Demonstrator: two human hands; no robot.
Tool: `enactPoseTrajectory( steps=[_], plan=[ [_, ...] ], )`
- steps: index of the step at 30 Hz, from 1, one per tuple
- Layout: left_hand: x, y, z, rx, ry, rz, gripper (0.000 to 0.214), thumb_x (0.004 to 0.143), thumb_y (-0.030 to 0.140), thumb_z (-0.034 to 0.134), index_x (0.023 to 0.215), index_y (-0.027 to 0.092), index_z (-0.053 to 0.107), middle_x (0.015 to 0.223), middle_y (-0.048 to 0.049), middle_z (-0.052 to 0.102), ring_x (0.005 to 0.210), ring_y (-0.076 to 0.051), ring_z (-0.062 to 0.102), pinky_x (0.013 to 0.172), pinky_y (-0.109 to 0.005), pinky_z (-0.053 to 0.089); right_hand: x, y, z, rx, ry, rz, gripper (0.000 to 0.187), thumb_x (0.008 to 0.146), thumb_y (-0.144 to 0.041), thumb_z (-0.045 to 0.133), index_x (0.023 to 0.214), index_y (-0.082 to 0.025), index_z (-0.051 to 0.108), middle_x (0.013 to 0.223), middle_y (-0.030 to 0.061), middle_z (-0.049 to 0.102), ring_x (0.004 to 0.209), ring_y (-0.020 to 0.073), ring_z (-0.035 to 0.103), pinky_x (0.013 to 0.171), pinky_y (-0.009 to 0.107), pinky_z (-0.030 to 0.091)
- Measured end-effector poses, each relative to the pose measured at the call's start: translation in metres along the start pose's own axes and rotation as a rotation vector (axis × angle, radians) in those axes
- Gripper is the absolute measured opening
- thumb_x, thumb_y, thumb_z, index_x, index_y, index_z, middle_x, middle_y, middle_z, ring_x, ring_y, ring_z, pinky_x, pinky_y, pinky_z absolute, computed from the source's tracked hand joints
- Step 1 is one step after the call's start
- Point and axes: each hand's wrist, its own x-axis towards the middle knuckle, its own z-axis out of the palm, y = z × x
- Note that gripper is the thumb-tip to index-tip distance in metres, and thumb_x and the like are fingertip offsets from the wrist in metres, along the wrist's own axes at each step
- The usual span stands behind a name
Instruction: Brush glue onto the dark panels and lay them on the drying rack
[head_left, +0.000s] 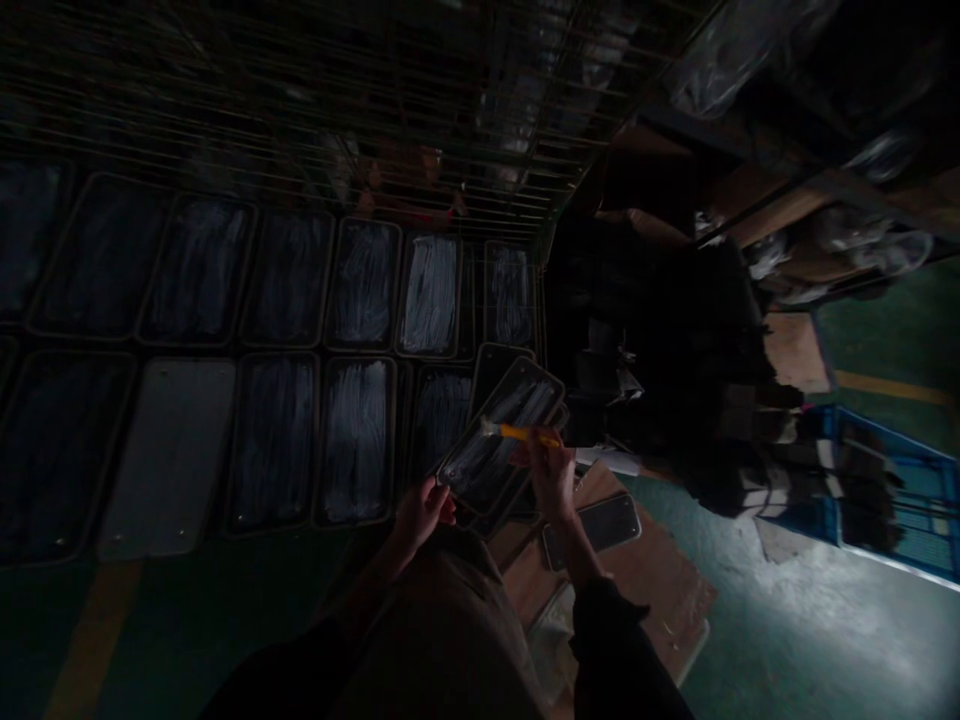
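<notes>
My left hand (424, 508) grips the near left corner of a dark rectangular panel (480, 468) with rounded corners, which lies at an angle over other panels. Whitish streaks run along its face. In my right hand (551, 474) is a paintbrush with a yellow handle (517, 432); its bristle end rests on or just above the panel's middle. To the left, a streaked panel (358, 440) lies flat in the near row. On a brown board by my right forearm is another dark panel (609, 525) with a pale edge.
Two rows of similar panels extend left, including a plain grey one (169, 455). Behind them stands a wire mesh cage (315, 130). Dark stacked material (645, 300) and a blue crate (862, 500) are at right. The brown board (667, 590) lies low on my right.
</notes>
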Motion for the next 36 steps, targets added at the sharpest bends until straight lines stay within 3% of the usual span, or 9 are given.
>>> enactPoseTrajectory(
  steps=[2,8,12,15,19,25,29,32,36],
  plan=[
    [0.001,-0.002,0.000,0.014,0.004,0.025,0.037,0.075,0.052,0.066,0.082,0.017,0.058,0.052,0.0039,0.063,0.040,-0.015,0.063,0.043,-0.023,0.051,0.009,0.003,0.005,0.047,-0.019,0.029,0.037,0.092,-0.055,0.053,0.098,-0.020,0.059,0.064,-0.0009,0.066,0.052,0.0170,0.065,0.051,0.026,0.055],
    [0.002,-0.006,-0.001,0.035,0.018,0.024,0.038,0.074,0.053,0.065,0.084,0.017,0.058,0.054,0.0029,0.064,0.043,-0.015,0.065,0.044,-0.023,0.052,0.079,0.012,-0.004,0.097,0.261,-0.012,0.041,0.088,-0.059,0.055,0.097,-0.019,0.057,0.067,-0.0012,0.066,0.055,0.0173,0.066,0.054,0.028,0.056],
    [0.000,-0.003,0.001,0.011,0.030,-0.010,0.039,0.074,0.052,0.068,0.087,0.017,0.058,0.057,0.0020,0.066,0.046,-0.017,0.067,0.046,-0.024,0.054,0.092,0.015,-0.009,0.099,0.301,-0.033,0.040,0.090,-0.057,0.053,0.100,-0.018,0.058,0.066,-0.0027,0.065,0.060,0.0174,0.068,0.059,0.029,0.058],
    [-0.001,-0.001,0.003,-0.031,0.050,-0.029,0.037,0.075,0.049,0.069,0.089,0.017,0.057,0.057,0.0023,0.066,0.047,-0.017,0.068,0.048,-0.026,0.057,0.075,0.022,-0.011,0.005,0.337,-0.068,0.038,0.093,-0.054,0.051,0.103,-0.017,0.060,0.071,-0.0006,0.067,0.064,0.0177,0.069,0.061,0.028,0.056],
    [-0.001,0.001,0.004,-0.033,0.051,-0.060,0.030,0.078,0.044,0.067,0.087,0.017,0.057,0.057,0.0029,0.065,0.048,-0.017,0.069,0.050,-0.026,0.058,0.028,0.031,-0.013,-0.306,0.261,-0.186,0.035,0.100,-0.045,0.043,0.112,-0.018,0.062,0.081,0.0040,0.072,0.071,0.0178,0.071,0.064,0.026,0.054],
    [-0.003,0.011,0.002,0.024,0.030,-0.106,0.024,0.081,0.040,0.064,0.083,0.017,0.056,0.058,0.0028,0.065,0.047,-0.016,0.068,0.050,-0.025,0.057,-0.070,0.039,-0.007,-0.440,-0.088,-0.325,0.028,0.102,-0.029,0.042,0.118,-0.020,0.064,0.094,0.0082,0.073,0.082,0.0173,0.072,0.072,0.026,0.056],
    [-0.003,0.012,0.000,0.057,0.021,-0.085,0.024,0.081,0.039,0.064,0.082,0.017,0.055,0.059,0.0020,0.066,0.048,-0.016,0.068,0.050,-0.025,0.056,-0.116,0.039,-0.011,-0.381,-0.275,-0.291,0.026,0.101,-0.026,0.045,0.117,-0.022,0.065,0.090,0.0056,0.074,0.072,0.0156,0.071,0.061,0.023,0.055],
    [-0.002,0.008,-0.001,0.070,0.010,-0.057,0.026,0.080,0.042,0.064,0.080,0.017,0.055,0.059,0.0017,0.065,0.048,-0.016,0.068,0.050,-0.025,0.056,-0.104,0.035,-0.027,-0.357,-0.233,-0.260,0.025,0.100,-0.028,0.046,0.115,-0.023,0.066,0.083,0.0030,0.073,0.065,0.0145,0.070,0.056,0.021,0.053],
    [0.000,0.004,-0.001,0.083,0.008,-0.025,0.026,0.079,0.042,0.064,0.080,0.017,0.056,0.059,0.0013,0.065,0.049,-0.016,0.068,0.050,-0.025,0.056,-0.040,0.033,-0.046,-0.401,-0.015,-0.335,0.029,0.101,-0.030,0.044,0.117,-0.021,0.066,0.096,0.0067,0.074,0.083,0.0178,0.072,0.070,0.025,0.056]
  ],
)
